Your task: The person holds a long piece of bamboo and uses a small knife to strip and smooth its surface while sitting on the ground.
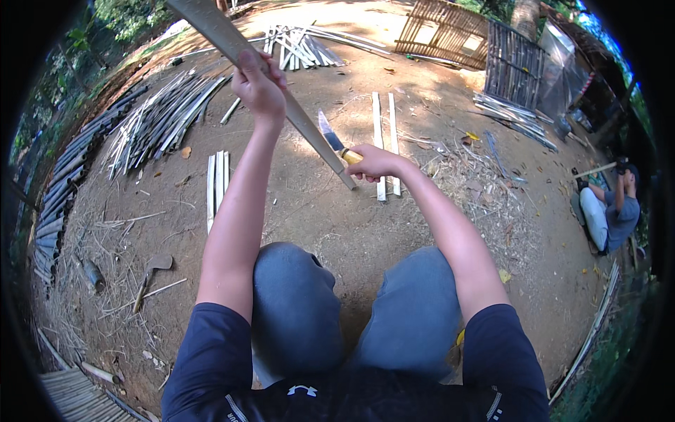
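Note:
A long split bamboo strip slants from the upper left down toward the ground in front of my knees. My left hand is closed around its upper part. In my right hand is a knife with a yellowish handle, its blade pointing up and away beside the strip's lower end. Whether the blade touches the strip, I cannot tell. Two pale bamboo strips lie on the ground just beyond my right hand, and a few more pale strips lie left of my left forearm.
At the left are a heap of split bamboo, a row of dark poles, a hatchet-like tool and a dark bottle. More strips and woven panels stand farther off. Another person sits at the right.

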Tool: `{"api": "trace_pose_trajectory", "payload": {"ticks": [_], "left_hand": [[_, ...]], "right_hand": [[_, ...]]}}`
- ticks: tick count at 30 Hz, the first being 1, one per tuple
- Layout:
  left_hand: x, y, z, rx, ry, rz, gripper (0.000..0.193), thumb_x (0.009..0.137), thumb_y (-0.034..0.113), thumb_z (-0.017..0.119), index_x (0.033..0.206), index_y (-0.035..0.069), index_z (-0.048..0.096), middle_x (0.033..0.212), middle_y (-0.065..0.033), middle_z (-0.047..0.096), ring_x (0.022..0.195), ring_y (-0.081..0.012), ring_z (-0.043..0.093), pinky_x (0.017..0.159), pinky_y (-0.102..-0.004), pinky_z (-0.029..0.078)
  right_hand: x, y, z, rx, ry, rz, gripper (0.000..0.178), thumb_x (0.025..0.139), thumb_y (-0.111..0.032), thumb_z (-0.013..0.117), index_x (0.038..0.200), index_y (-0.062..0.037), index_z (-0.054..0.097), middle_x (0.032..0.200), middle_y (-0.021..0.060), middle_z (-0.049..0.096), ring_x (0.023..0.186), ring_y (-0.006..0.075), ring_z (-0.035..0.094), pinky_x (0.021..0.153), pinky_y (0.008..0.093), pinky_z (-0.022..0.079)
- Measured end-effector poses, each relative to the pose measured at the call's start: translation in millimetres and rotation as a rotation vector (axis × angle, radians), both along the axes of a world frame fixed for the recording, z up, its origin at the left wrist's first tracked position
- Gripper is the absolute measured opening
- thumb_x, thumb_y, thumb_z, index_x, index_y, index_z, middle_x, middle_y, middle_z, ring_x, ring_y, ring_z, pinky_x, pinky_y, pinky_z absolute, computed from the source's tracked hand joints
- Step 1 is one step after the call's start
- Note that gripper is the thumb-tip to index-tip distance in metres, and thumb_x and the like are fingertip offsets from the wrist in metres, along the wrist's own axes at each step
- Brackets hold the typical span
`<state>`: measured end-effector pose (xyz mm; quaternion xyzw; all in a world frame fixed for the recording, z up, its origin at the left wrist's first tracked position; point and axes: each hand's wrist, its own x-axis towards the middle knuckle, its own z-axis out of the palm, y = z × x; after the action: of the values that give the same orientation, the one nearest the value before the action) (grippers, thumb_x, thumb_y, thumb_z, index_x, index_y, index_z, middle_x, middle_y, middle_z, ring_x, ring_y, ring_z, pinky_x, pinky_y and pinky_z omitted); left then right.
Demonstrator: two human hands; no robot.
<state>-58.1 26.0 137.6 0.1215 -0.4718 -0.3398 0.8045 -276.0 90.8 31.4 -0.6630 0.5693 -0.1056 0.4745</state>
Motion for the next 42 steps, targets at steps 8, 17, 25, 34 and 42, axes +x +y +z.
{"api": "trace_pose_trajectory", "payload": {"ticks": [8, 17, 25, 34, 42], "left_hand": [[3.9, -0.6, -1.8, -0.01, 0.02, -0.014, 0.05, 0.102, 0.053, 0.047, 0.088, 0.005, 0.049, 0.061, -0.0014, 0.046, 0.05, -0.0099, 0.044, 0.044, -0.0248, 0.036], [-3.0, 1.8, 4.1, -0.004, -0.01, -0.001, 0.049, 0.101, 0.056, 0.048, 0.09, 0.007, 0.045, 0.065, -0.0023, 0.044, 0.052, -0.0121, 0.042, 0.047, -0.0271, 0.037], [1.9, -2.4, -1.4, -0.006, 0.017, 0.151, 0.045, 0.102, 0.052, 0.048, 0.09, 0.009, 0.046, 0.062, 0.0008, 0.041, 0.051, -0.0081, 0.039, 0.045, -0.0237, 0.033], [10.0, -5.5, -0.3, 0.044, 0.046, 0.216, 0.046, 0.103, 0.051, 0.045, 0.085, 0.009, 0.043, 0.061, 0.0031, 0.04, 0.049, -0.0058, 0.038, 0.041, -0.0227, 0.031], [25.7, -11.1, -1.9, 0.076, 0.033, 0.166, 0.053, 0.099, 0.06, 0.046, 0.086, 0.008, 0.043, 0.059, -0.0003, 0.043, 0.045, -0.0086, 0.04, 0.041, -0.0233, 0.034]], "right_hand": [[16.7, 4.9, 20.8, -0.012, -0.092, 0.01, 0.021, 0.085, -0.015, 0.064, 0.102, -0.0028, 0.059, 0.071, 0.0012, 0.06, 0.05, 0.008, 0.053, 0.044, 0.0252, 0.043], [40.0, 1.2, 21.5, -0.531, 0.223, -0.001, 0.041, 0.087, -0.013, 0.061, 0.125, 0.0034, 0.053, 0.099, 0.0218, 0.069, 0.092, 0.032, 0.07, 0.076, 0.0396, 0.056], [81.7, 22.9, 44.6, -0.322, 0.456, -0.114, 0.034, 0.086, 0.0, 0.057, 0.12, 0.0076, 0.056, 0.11, 0.0266, 0.067, 0.101, 0.0346, 0.069, 0.086, 0.0403, 0.056], [87.5, 23.9, 40.6, -0.365, 0.445, -0.128, 0.031, 0.086, 0.002, 0.058, 0.116, 0.0073, 0.058, 0.11, 0.0257, 0.068, 0.101, 0.0352, 0.07, 0.084, 0.0421, 0.057], [81.3, 10.3, 12.8, -0.347, 0.475, -0.125, 0.029, 0.088, -0.002, 0.057, 0.116, 0.003, 0.064, 0.109, 0.0212, 0.07, 0.098, 0.0328, 0.071, 0.082, 0.0419, 0.057]]}}
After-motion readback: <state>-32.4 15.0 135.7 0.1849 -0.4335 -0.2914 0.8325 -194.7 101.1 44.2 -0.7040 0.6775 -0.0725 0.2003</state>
